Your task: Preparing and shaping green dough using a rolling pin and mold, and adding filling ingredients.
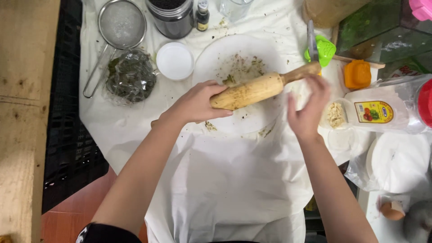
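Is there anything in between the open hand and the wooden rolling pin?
Nothing visible. The right hand is open just below the rolling pin's handle, with only bare white cloth showing in the small gap. The left hand already grips the pin's other end.

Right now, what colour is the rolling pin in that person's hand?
Light tan wood, speckled with dark crumbs; the rolling pin shows best in the head view, gripped by the left hand.

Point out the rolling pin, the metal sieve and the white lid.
rolling pin (pixel 252 91), head view, middle of the wooden barrel
metal sieve (pixel 122 23), head view, centre of the mesh
white lid (pixel 175 60), head view, centre of its top
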